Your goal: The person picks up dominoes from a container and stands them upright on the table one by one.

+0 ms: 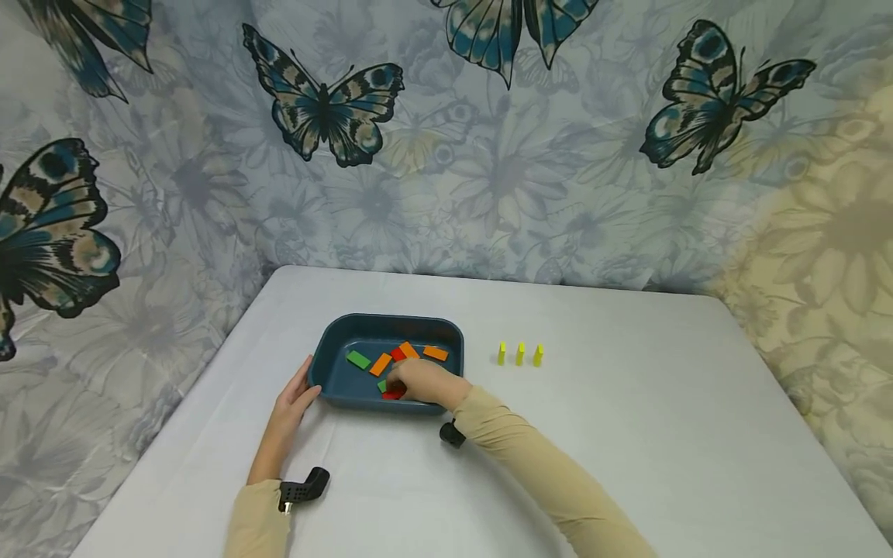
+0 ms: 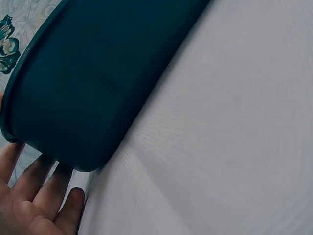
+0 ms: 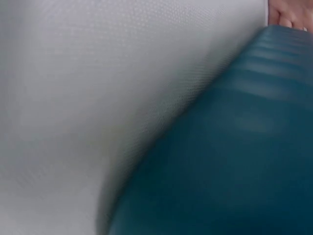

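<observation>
Several flat blocks (image 1: 380, 364) lie in a smooth, round-cornered tray (image 1: 342, 381). Left grip (image 1: 294, 398), fingers extended, touches it; right grip (image 1: 427, 382)'s closure is hidden.

place: indoor tabletop station, room type unclear | signs: butterfly-print backdrop (image 1: 502, 186), white table (image 1: 628, 434)

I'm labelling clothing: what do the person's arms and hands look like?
The left sleeve and right sleeve are plain beige. The left wrist camera is black and bent; the right wrist camera is black too. The left hand and right hand are gloveless.
</observation>
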The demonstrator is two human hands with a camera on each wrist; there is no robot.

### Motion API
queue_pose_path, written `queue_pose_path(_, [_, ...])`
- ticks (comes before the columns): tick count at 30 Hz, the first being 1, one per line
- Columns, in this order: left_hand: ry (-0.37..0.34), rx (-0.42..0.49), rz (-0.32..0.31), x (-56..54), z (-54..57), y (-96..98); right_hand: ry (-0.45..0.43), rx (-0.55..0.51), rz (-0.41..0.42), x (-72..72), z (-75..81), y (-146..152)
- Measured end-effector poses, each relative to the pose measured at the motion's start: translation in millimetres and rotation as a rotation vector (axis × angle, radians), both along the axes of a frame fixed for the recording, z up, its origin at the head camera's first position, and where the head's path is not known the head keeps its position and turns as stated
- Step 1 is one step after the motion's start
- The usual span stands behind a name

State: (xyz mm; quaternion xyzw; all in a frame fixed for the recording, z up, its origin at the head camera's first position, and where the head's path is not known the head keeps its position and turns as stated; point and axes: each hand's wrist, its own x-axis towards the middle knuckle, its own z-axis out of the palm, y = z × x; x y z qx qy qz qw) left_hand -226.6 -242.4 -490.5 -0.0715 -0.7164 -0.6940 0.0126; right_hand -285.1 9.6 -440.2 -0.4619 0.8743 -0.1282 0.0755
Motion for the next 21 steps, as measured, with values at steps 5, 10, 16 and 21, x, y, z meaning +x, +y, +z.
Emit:
queue_pose_path(5, [0.015, -0.007, 0.012, 1.5, -1.6, -2.0, -0.094, -0.042, -0.036, -2.0, -3.4, -5])
queue_pose_path(10, [0.032, 0.004, 0.014, 0.1, -1.4, -2.0, -0.236, -0.104, -0.089, -6.3, -2.8, -3])
queue_pose_path(16, [0.015, -0.004, 0.02, -0.5, -0.1, -2.8, -0.305, -0.303, -0.108, -4.6, 7.7, 15])
queue_pose_path(21, [0.019, 0.014, 0.016, -2.5, -4.0, -4.5, -0.324, -0.553, -0.155, 4.1, 18.0, 47])
